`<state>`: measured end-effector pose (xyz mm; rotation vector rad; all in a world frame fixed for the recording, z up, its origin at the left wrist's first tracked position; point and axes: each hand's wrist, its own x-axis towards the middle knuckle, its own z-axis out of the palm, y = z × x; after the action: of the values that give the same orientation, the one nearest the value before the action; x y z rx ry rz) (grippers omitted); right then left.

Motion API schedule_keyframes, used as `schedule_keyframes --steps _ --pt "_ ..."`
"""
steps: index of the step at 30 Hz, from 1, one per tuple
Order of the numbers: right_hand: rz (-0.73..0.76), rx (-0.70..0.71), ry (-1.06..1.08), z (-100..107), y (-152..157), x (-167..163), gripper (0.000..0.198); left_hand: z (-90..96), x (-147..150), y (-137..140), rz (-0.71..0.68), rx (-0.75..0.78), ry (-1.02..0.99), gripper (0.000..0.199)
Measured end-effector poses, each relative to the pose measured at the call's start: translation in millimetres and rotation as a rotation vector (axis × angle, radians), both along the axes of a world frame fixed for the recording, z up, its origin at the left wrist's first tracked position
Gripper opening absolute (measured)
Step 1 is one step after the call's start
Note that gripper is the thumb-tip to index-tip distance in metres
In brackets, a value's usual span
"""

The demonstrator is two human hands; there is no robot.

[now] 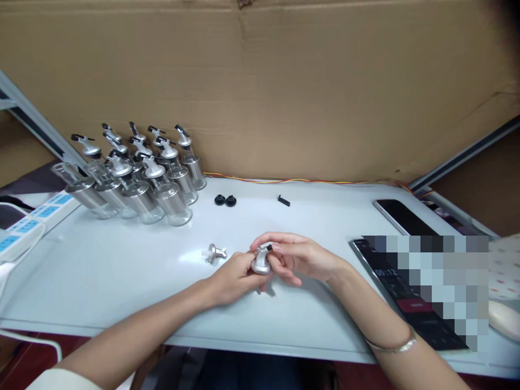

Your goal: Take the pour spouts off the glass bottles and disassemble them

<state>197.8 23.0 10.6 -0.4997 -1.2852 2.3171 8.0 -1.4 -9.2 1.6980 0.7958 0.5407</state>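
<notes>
My left hand (pixel 234 279) grips a silver pourer spout (pixel 261 264) by its round base, just above the table. At the spout's tip, the thumb and a finger of my right hand (pixel 303 254) pinch a small black flap (pixel 268 248). Whether the flap is seated on the spout, I cannot tell. Left of my hands a second pourer spout (pixel 215 253) lies on its side, showing no black flap. Farther back are two black stoppers (pixel 225 200) side by side and a loose black flap (pixel 284 200).
Several glass bottles (pixel 173 203) with steel bands stand at the back left, many topped by pourers. A white power strip (pixel 36 219) lies at the left edge. Two phones (pixel 406 216) lie at the right, one partly blurred. Thin wires (pixel 300 180) run along the cardboard wall (pixel 309 92).
</notes>
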Motion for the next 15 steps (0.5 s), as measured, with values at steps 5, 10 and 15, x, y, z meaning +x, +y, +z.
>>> schedule_keyframes --steps 5,10,15 --pt "-0.006 -0.043 0.003 -0.2 0.4 -2.7 0.022 -0.5 0.2 0.1 -0.014 0.006 0.001 0.023" --pt "-0.024 -0.04 -0.004 -1.8 1.4 -1.5 0.021 -3.1 -0.4 -0.5 0.001 0.007 0.004 0.026" --pt "-0.04 -0.005 -0.009 -4.1 0.4 -1.3 0.025 -4.9 -1.4 -0.4 0.02 0.021 -0.008 0.028"
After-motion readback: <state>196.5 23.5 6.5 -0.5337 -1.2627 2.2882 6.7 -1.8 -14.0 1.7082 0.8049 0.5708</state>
